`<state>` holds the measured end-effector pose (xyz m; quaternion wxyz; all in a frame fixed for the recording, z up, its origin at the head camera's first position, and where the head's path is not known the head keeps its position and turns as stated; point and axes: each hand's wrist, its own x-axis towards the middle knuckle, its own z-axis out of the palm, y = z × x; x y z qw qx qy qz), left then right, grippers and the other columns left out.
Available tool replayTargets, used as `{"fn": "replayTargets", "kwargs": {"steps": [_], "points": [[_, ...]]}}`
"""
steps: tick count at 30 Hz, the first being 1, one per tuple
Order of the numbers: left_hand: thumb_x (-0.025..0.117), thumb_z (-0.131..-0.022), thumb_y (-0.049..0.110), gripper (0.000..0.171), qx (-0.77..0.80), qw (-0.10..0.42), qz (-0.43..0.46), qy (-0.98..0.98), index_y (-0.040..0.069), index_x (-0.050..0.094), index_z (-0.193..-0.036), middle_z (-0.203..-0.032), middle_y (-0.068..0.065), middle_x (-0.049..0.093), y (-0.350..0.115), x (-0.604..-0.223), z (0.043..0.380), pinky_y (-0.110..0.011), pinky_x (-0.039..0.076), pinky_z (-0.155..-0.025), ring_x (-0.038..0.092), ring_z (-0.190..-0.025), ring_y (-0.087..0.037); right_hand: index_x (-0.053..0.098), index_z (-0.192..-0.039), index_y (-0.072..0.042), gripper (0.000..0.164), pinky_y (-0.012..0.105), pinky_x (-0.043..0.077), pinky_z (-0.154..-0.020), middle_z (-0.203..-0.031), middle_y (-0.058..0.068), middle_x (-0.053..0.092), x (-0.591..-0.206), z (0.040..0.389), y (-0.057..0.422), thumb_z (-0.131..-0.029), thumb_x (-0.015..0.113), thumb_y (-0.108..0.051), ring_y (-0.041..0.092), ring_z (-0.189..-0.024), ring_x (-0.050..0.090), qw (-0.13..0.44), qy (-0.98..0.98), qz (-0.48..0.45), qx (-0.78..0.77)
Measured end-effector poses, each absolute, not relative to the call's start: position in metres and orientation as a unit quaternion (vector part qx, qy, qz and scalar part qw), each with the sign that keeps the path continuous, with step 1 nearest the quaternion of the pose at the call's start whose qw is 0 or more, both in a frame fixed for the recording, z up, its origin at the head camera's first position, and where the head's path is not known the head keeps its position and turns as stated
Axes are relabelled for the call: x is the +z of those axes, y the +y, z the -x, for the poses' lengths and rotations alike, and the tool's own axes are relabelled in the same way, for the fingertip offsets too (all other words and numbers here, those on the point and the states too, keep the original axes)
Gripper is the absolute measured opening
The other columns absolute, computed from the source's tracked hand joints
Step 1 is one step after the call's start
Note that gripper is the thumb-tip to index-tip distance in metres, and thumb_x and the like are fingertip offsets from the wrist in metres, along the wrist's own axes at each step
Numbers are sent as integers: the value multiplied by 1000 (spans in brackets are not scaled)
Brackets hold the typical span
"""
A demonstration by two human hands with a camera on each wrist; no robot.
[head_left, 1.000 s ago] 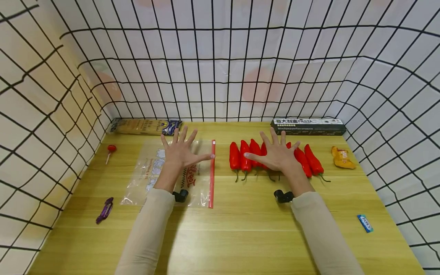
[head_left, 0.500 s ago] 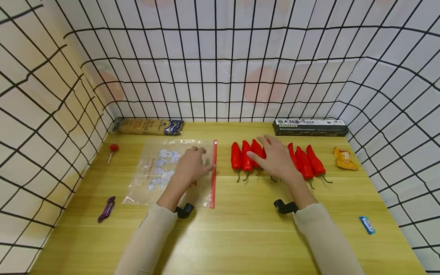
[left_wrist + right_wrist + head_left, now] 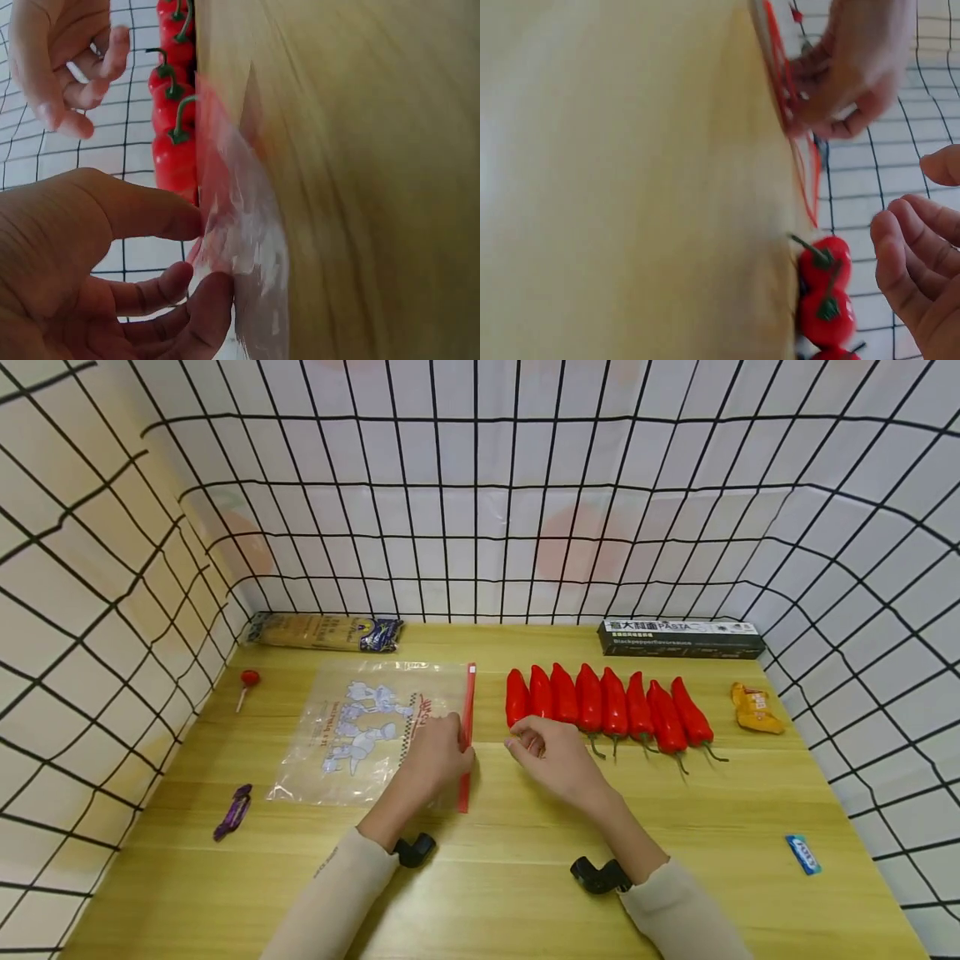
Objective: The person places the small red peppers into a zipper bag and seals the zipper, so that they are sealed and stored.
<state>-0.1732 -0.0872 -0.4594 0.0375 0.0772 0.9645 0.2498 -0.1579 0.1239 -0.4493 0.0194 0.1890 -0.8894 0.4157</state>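
Observation:
A clear zip bag point(image 3: 367, 731) with printed figures lies flat left of centre, its red zip edge point(image 3: 463, 797) facing right. At that edge my left hand point(image 3: 433, 752) pinches the bag between thumb and fingers; in the left wrist view the plastic point(image 3: 251, 247) rises slightly there. My right hand point(image 3: 561, 760) hovers just right of the zip edge, fingers loosely curled and thumb apart, holding nothing. Behind it a row of several red peppers point(image 3: 589, 697) with green stems lies side by side; the hand covers the lower ends of the leftmost ones in the head view.
Along the back stand a pasta packet point(image 3: 315, 632) and a dark pasta box point(image 3: 681, 639). A red lollipop point(image 3: 249, 678) and a purple wrapped candy point(image 3: 233, 812) lie left; an orange packet point(image 3: 756, 708) and a small blue packet point(image 3: 803, 854) lie right. Black mesh point(image 3: 495, 493) surrounds the table.
Both hands went from spread fingers over the bag and peppers to lower and closer together. My left hand took hold of the zip edge; my right moved left off the peppers, its fingers curling.

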Motion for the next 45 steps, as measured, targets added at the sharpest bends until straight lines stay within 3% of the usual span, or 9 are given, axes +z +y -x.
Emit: {"fn": "replayTargets", "kwargs": {"steps": [10, 19, 22, 27, 33, 36, 40, 42, 45], "points": [[66, -81, 11, 10, 346, 77, -87, 931, 9, 59, -88, -74, -3, 67, -104, -457, 177, -26, 49, -56, 60, -63, -13, 67, -115, -10, 28, 29, 55, -76, -108, -2, 69, -464, 150, 97, -91, 69, -25, 8, -82, 65, -75, -879, -198, 427], [65, -80, 8, 25, 409, 80, -94, 904, 9, 57, -104, -78, -2, 68, -116, -463, 178, -26, 50, -55, 62, -65, -14, 58, -134, -20, 38, 29, 49, -85, -129, -3, 59, -471, 154, 79, -96, 59, -27, 11, -95, 56, -74, -899, -277, 330], [66, -80, 9, 26, 418, 75, -99, 900, 10, 58, -106, -76, -1, 66, -119, -464, 177, -27, 50, -55, 61, -63, -13, 61, -130, -21, 33, 34, 48, -93, -127, -3, 60, -472, 155, 75, -98, 55, -30, 13, -106, 57, -63, -908, -261, 322], [67, -80, 9, 34, 437, 78, -101, 890, 12, 60, -114, -79, 1, 66, -122, -465, 177, -27, 51, -61, 62, -68, -13, 67, -112, -21, 21, 36, 50, -87, -110, -2, 61, -475, 160, 68, -97, 59, -33, 16, -101, 58, -45, -919, -204, 335], [68, -86, 15, 30, 453, 97, -126, 877, 13, 64, -116, -83, 3, 68, -126, -469, 178, -30, 53, -71, 64, -76, -13, 67, -116, -15, 33, 38, 54, -80, -111, 2, 58, -477, 161, 67, -88, 69, -34, 20, -95, 62, -26, -942, -171, 286], [69, -89, 22, 29, 416, 87, -140, 894, 16, 67, -116, -99, 2, 69, -130, -472, 179, -35, 51, -87, 63, -98, -15, 67, -117, -15, 36, 35, 53, -76, -111, 2, 57, -478, 161, 70, -86, 71, -33, 19, -91, 61, -26, -948, -166, 269], [74, -87, 30, 41, 341, 58, -168, 923, 17, 66, -124, -125, -1, 59, -135, -474, 182, -43, 43, -102, 50, -123, -22, 67, -118, -18, 35, 35, 53, -79, -113, 0, 56, -478, 162, 71, -86, 71, -31, 18, -92, 60, -35, -950, -165, 261], [77, -84, 31, 45, 323, 47, -187, 926, 14, 66, -125, -126, -4, 56, -137, -476, 185, -42, 46, -97, 52, -118, -24, 67, -118, -18, 35, 36, 53, -80, -114, 0, 56, -479, 162, 72, -86, 71, -32, 19, -93, 60, -38, -951, -166, 259], [79, -82, 27, 37, 334, 29, -200, 921, 10, 72, -114, -114, -4, 60, -139, -478, 190, -36, 50, -83, 58, -99, -21, 67, -119, -18, 36, 37, 53, -81, -114, 1, 56, -479, 162, 72, -86, 71, -32, 19, -94, 60, -38, -950, -169, 261]]}}
